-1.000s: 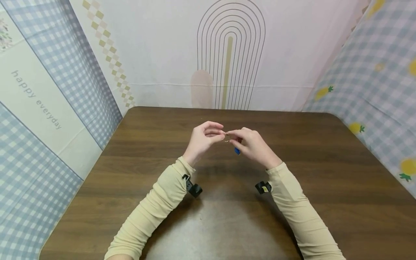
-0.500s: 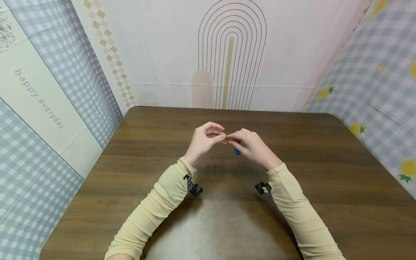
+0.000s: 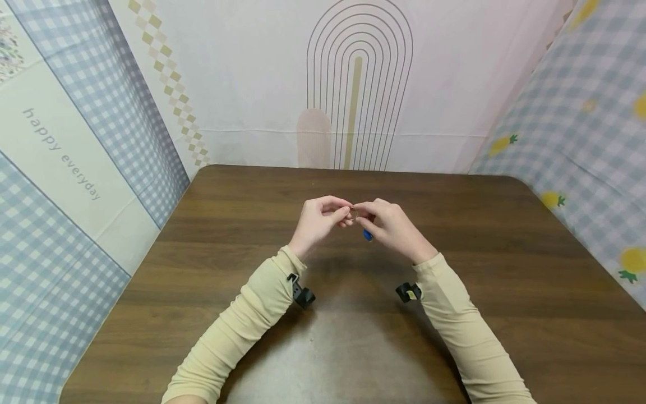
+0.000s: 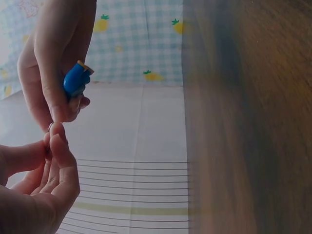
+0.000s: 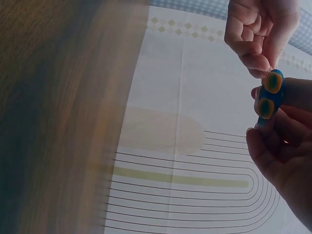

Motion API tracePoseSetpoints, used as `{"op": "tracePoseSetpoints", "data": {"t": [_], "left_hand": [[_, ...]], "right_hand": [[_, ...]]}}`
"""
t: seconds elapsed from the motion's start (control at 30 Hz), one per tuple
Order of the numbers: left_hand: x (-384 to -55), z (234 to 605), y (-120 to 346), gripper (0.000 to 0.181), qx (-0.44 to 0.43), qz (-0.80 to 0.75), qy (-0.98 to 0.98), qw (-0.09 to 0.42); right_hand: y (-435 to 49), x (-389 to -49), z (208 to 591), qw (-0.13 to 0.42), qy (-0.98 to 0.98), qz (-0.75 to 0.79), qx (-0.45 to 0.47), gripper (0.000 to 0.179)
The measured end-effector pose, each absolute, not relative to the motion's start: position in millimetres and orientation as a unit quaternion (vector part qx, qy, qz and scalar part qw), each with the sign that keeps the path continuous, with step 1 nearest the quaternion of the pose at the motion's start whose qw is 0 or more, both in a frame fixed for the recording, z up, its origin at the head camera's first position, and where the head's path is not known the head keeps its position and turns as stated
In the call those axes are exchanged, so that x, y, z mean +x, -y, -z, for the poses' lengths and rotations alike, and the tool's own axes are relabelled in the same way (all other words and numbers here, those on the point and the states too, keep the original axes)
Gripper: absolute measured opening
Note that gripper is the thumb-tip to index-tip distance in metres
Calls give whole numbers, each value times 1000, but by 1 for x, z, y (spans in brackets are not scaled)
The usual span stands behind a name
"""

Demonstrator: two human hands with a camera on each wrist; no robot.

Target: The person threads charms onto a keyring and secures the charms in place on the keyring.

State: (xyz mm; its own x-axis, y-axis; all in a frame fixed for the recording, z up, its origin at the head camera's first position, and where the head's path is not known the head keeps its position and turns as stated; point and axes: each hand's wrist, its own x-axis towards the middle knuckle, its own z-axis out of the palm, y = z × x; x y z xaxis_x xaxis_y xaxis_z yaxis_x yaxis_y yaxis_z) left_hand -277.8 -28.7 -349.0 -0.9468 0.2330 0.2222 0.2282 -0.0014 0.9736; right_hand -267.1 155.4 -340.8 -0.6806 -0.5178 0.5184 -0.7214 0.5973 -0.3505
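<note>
Between the two hands, raised above the table, is a small metal ring with a blue charm near it; it looks like a keychain. The left hand pinches the ring between thumb and fingertips. From the other side, the right hand pinches the ring with thumb and index finger, and the charm hangs under its fingers. Orange-rimmed dark green ovals show on the charm in the right wrist view. Fingertips hide most of the ring in the left wrist view, beside the blue charm.
A brown wood-grain table lies beneath the forearms. Behind it hangs a white patterned cloth, with checked cloths at the sides. A black strapped wrist camera sits on each sleeve.
The left fingers have come down and closed in at the ring, with more fingertips near it. The ring has turned and shows as a rounder loop. The right hand has hardly moved.
</note>
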Motion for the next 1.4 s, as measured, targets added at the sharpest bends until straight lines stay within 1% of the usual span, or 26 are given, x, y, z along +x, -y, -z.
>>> {"op": "tracePoseSetpoints", "data": {"t": [0.27, 0.37, 0.5, 0.83, 1.1, 1.3, 1.4], "left_hand": [[-279, 349, 31, 16, 169, -679, -714, 25], [-279, 350, 29, 18, 158, -700, -696, 30], [-280, 351, 27, 19, 139, -723, -676, 22], [-279, 352, 28, 17, 133, -720, -681, 15], [-281, 352, 31, 17, 138, -698, -702, 28], [-280, 352, 31, 23, 153, -675, -720, 49], [-280, 353, 31, 26, 169, -664, -726, 52]], "right_hand": [[-157, -267, 343, 189, 875, -264, 360, 20], [-156, -267, 342, 187, 877, -274, 347, 25], [-155, -268, 342, 183, 876, -289, 339, 29], [-155, -268, 342, 192, 874, -286, 343, 21], [-156, -267, 341, 186, 875, -283, 348, 18], [-156, -268, 340, 184, 883, -280, 330, 18], [-156, -269, 341, 186, 885, -278, 324, 18]]}}
